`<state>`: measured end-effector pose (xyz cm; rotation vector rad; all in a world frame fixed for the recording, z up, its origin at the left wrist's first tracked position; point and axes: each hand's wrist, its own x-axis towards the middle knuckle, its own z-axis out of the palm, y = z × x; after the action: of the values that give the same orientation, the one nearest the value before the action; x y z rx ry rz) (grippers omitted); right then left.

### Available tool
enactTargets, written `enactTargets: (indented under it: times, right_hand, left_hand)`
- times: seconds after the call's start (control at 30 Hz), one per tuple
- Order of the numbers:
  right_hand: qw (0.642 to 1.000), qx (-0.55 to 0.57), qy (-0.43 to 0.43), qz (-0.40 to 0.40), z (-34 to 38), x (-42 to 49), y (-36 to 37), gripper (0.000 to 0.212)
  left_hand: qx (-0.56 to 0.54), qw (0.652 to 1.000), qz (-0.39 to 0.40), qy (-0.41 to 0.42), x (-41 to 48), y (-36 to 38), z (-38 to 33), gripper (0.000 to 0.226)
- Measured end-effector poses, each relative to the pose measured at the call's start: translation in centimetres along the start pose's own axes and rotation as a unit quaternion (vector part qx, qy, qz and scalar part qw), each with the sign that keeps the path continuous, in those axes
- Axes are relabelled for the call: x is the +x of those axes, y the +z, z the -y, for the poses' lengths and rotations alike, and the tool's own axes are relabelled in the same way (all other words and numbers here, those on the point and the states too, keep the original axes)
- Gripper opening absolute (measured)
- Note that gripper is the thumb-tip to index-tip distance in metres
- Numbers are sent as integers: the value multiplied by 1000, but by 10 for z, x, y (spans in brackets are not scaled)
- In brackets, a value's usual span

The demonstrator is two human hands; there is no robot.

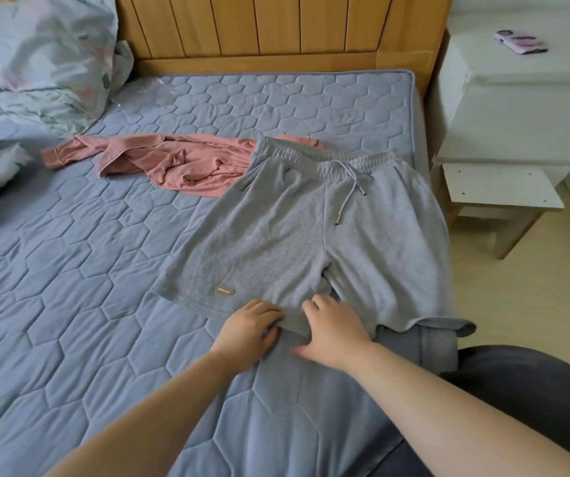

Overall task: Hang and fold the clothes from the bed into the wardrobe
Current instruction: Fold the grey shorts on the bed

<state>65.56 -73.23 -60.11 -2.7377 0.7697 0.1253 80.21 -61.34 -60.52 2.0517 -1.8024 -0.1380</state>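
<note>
Head view, grey shorts (276, 228) lay spread flat on the bed (70, 270) near its right edge, waistband toward the headboard (276, 25), left hand (247, 330) and right hand (333, 330) both grasped the near leg's hem, pink garment (187, 163) lay crumpled beyond, partly under the waistband

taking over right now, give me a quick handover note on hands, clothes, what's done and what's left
Left hand: grips the near hem of the grey shorts.
Right hand: holds the same hem beside it.
Things: shorts lie spread on the bed, waistband toward the headboard, overlapping the crumpled pink garment.
Done: shorts laid out, not yet folded.
Left: fold the shorts, handle the pink garment, put both in the wardrobe, which is out of view.
</note>
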Motion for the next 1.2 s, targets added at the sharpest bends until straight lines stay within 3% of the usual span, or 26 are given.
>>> enactTargets:
  times: [0.1,0.2,0.27,0.33,0.47,0.5,0.57,0.67,0.8,0.9,0.93,1.0,1.07,1.1,1.2]
  right_hand:
    - [994,-100,9,-53,15,2,0,23]
    - [995,-65,5,-75,18,1,-4,8]
    - [993,20,25,-112,18,-2,-3,19]
    - [987,89,62,-115,20,-6,0,31]
    - [959,220,47,-173,20,-12,1,35]
    - [959,220,56,-172,17,-12,-1,36]
    - [979,169,86,-76,9,-13,-1,39]
    - [987,134,80,38,-3,-14,6,42]
    - [981,187,46,9,-10,-14,-3,50]
    - [986,133,12,-99,-23,-12,-19,17]
    - [991,98,4,-90,-30,-12,-23,4]
    - [999,17,36,27,-49,-17,-27,36]
    - [990,-32,77,116,-63,-24,-29,53]
    - [988,-39,90,120,-67,-28,-29,55]
    - [991,-29,131,6,-77,-33,-36,38]
  left_hand:
    - [-13,1000,-11,-21,2,-2,3,25]
    - [10,1000,-12,-15,1,-1,7,26]
    - [10,999,-31,-43,1,0,9,31]
    - [11,997,-63,-53,2,-1,12,21]
    - [24,993,-113,6,6,-4,15,24]
    - [36,993,-112,23,7,-5,16,22]
    - [76,992,-78,58,5,-4,18,14]
    - [100,993,24,62,1,-2,20,31]
    - [96,991,67,62,-3,1,15,35]
    - [72,992,49,92,2,5,-1,38]
    - [54,993,33,99,5,6,-10,36]
    - [32,995,12,95,15,11,-30,35]
    - [40,996,18,77,26,19,-51,34]
    - [49,996,26,63,31,26,-60,34]
    - [51,997,53,-11,44,45,-86,43]
